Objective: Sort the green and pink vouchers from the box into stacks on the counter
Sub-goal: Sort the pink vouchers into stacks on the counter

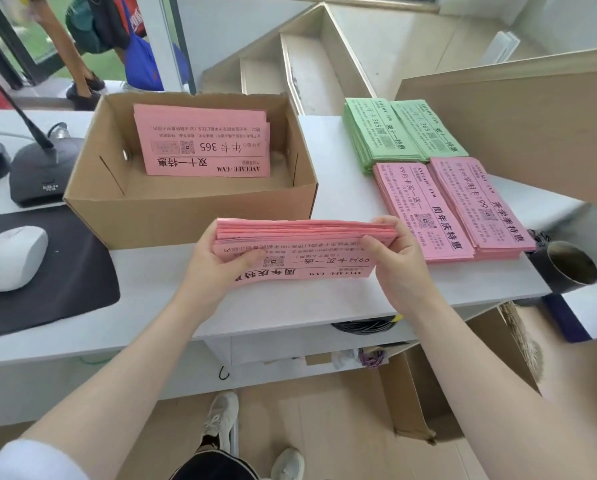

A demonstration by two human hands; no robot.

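A white mouse (11, 258) is lying on a dark mat (58, 289) far to the left of the cardboard box (189, 209), and a black microphone base (39, 171) is sitting just left of the box, its thin stalk rising up and away. The box is standing open on the white counter (290, 306), and a stack of pink vouchers in the box (205, 143) is leaning against its back wall, print upside down to the viewer.

Just in front of the box, both hands are holding a thick held bundle of pink vouchers (300, 249) tilted above the counter. The left hand (214, 265) is gripping the bundle's left end, thumb lying across the printed face and fingers wrapping underneath. The right hand (397, 258) is clasping the right end, thumb on the face and fingertips curling over the far edge.

To the right of the box, two green voucher stacks (401, 133) are lying side by side on the counter, touching each other. Nearer than these, still right of the box, two pink voucher stacks (456, 209) are lying side by side just in front of the green ones. Further right of the box, a dark cup (567, 268) is standing past the counter's edge, beside a white and navy carton (588, 313)
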